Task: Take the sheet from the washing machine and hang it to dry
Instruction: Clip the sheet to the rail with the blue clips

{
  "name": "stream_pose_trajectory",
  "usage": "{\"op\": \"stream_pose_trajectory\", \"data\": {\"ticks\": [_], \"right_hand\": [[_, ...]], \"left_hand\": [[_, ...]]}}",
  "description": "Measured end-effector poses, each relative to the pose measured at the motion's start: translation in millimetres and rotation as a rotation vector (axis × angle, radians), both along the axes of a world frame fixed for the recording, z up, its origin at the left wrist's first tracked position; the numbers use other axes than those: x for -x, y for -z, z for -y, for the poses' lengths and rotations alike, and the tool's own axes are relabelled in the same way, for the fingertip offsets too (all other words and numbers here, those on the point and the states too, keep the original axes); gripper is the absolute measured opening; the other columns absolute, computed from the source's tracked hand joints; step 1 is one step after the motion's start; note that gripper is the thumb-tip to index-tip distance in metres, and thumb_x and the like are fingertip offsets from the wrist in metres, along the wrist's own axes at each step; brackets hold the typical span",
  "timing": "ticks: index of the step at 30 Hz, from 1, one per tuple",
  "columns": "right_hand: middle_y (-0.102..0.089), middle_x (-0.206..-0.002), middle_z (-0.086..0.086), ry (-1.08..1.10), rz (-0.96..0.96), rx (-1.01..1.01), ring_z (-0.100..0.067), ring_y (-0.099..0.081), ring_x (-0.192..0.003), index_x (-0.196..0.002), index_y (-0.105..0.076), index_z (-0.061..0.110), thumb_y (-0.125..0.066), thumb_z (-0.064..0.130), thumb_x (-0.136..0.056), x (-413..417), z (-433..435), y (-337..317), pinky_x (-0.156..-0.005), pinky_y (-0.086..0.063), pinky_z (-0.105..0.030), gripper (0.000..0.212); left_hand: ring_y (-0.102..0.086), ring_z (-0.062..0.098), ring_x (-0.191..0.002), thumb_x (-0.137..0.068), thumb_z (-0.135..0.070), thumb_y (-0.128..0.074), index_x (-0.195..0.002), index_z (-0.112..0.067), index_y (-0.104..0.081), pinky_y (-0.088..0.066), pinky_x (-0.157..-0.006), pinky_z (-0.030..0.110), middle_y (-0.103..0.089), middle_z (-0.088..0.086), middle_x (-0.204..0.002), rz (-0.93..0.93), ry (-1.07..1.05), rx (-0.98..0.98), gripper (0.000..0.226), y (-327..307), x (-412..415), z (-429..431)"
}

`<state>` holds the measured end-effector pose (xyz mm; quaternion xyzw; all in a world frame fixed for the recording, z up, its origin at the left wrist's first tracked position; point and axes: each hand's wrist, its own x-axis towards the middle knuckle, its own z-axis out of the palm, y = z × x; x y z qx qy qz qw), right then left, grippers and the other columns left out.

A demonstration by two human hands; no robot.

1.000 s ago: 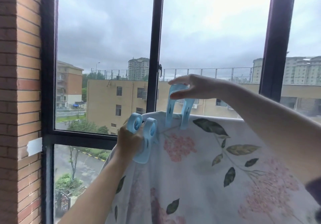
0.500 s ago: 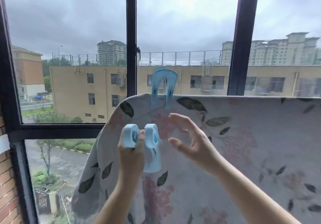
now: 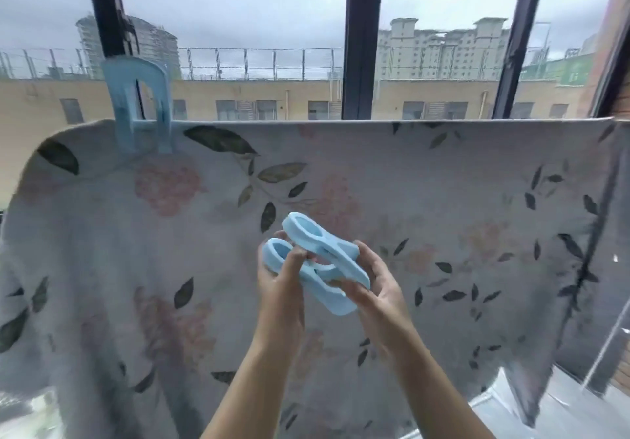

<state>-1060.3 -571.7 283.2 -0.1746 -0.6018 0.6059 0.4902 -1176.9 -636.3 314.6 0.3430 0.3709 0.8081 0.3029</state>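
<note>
A grey sheet [image 3: 426, 200] printed with pink flowers and dark leaves hangs over a horizontal rail in front of the window. A large light-blue clip [image 3: 138, 108] pins its top edge at the upper left. In front of the sheet's middle, both my hands hold a second light-blue clip [image 3: 324, 261]. My left hand [image 3: 279, 275] grips its looped handle end. My right hand [image 3: 371, 285] curls under and around its jaw end.
Dark window frame bars [image 3: 359, 39] stand behind the rail, with buildings and a grey sky outside. A brick wall [image 3: 613, 46] borders the right side. The sheet's right edge hangs free near a sill at the lower right.
The view has swung right along the sheet. My right hand left the clipped peg and came down to join my left hand on the second clip, now held lower and tilted.
</note>
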Motion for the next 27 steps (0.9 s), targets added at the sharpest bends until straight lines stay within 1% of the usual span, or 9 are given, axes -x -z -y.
{"op": "stream_pose_trajectory", "data": {"ticks": [3, 5, 9, 10, 15, 18, 22, 24, 27], "right_hand": [[-0.069, -0.111, 0.000, 0.101, -0.040, 0.053, -0.016, -0.065, -0.102, -0.128, -0.052, 0.014, -0.082, 0.058, -0.053, -73.9, -25.8, -0.4, -0.083, -0.052, -0.027, 0.092], [-0.068, -0.104, -0.001, 0.180, -0.081, 0.070, -0.013, -0.064, -0.096, -0.124, -0.057, 0.009, -0.075, 0.059, -0.061, -129.8, -48.0, -3.8, -0.082, -0.051, -0.031, 0.082], [-0.063, -0.094, -0.004, 0.216, -0.087, 0.193, -0.017, -0.060, -0.087, -0.103, -0.068, 0.014, -0.052, 0.033, -0.086, -219.8, -87.9, -13.5, -0.072, -0.050, -0.034, 0.030], [-0.064, -0.091, -0.002, 0.260, -0.083, 0.255, -0.016, -0.062, -0.083, -0.100, -0.069, 0.016, -0.047, 0.028, -0.089, -229.9, -92.8, -16.2, -0.067, -0.051, -0.031, 0.027], [-0.071, -0.091, -0.005, 0.602, -0.041, 0.324, -0.022, -0.066, -0.083, -0.091, -0.073, 0.020, -0.033, 0.033, -0.093, -286.8, -147.7, -33.3, -0.066, -0.053, -0.032, 0.042], [-0.072, -0.084, -0.007, 0.663, -0.064, 0.300, -0.024, -0.067, -0.077, -0.082, -0.073, 0.019, -0.032, 0.030, -0.092, -306.7, -184.0, -47.0, -0.064, -0.054, -0.033, 0.043], [-0.071, -0.090, -0.011, 0.737, -0.008, 0.228, -0.030, -0.068, -0.083, -0.091, -0.070, 0.014, -0.035, 0.032, -0.089, -324.5, -237.7, -57.5, -0.069, -0.056, -0.039, 0.039], [-0.071, -0.091, -0.014, 0.769, -0.009, 0.181, -0.034, -0.067, -0.084, -0.085, -0.070, 0.015, -0.037, 0.035, -0.081, -331.9, -274.7, -64.1, -0.071, -0.056, -0.043, 0.038], [-0.070, -0.086, -0.014, 0.788, -0.014, 0.153, -0.034, -0.066, -0.079, -0.074, -0.068, 0.018, -0.039, 0.031, -0.079, -337.8, -313.2, -75.0, -0.069, -0.054, -0.041, 0.033]], "left_hand": [[-0.057, 0.017, -0.082, -0.074, -0.020, -0.062, -0.115, -0.019, -0.051, -0.046, -0.076, 0.036, -0.060, 0.002, -0.092, -0.073, 0.022, -0.003, 0.042, 10.7, -57.2, -34.1], [-0.060, 0.014, -0.086, -0.074, -0.019, -0.062, -0.111, -0.021, -0.053, -0.047, -0.081, 0.033, -0.064, -0.002, -0.093, -0.119, 0.054, 0.000, 0.038, 14.2, -116.2, -58.8], [-0.064, 0.012, -0.076, -0.074, -0.017, -0.058, -0.105, -0.024, -0.054, -0.049, -0.062, 0.017, -0.066, -0.003, -0.089, -0.189, 0.103, -0.023, 0.032, 20.1, -214.0, -101.9], [-0.063, 0.014, -0.075, -0.075, -0.017, -0.057, -0.105, -0.025, -0.054, -0.048, -0.060, 0.017, -0.067, 0.000, -0.092, -0.224, 0.097, -0.011, 0.031, 21.9, -224.3, -109.0], [-0.066, 0.013, -0.080, -0.076, -0.021, -0.058, -0.103, -0.029, -0.057, -0.049, -0.068, 0.020, -0.068, 0.002, -0.090, -0.320, 0.087, 0.000, 0.029, 11.9, -290.4, -163.6], [-0.064, 0.014, -0.077, -0.076, -0.025, -0.059, -0.102, -0.025, -0.056, -0.050, -0.067, 0.020, -0.067, 0.005, -0.087, -0.384, 0.112, -0.013, 0.026, 4.3, -310.1, -196.7], [-0.066, 0.018, -0.081, -0.079, -0.031, -0.061, -0.101, -0.021, -0.057, -0.052, -0.070, 0.022, -0.070, 0.006, -0.089, -0.467, 0.165, -0.010, 0.025, 0.4, -317.0, -249.4], [-0.067, 0.018, -0.081, -0.077, -0.035, -0.063, -0.100, -0.023, -0.057, -0.052, -0.071, 0.024, -0.070, 0.004, -0.090, -0.480, 0.157, -0.027, 0.026, -1.3, -323.7, -285.8], [-0.066, 0.028, -0.083, -0.072, -0.042, -0.062, -0.098, -0.025, -0.057, -0.053, -0.074, 0.036, -0.070, 0.006, -0.091, -0.499, 0.151, -0.044, 0.031, -7.4, -329.1, -324.8]]}}
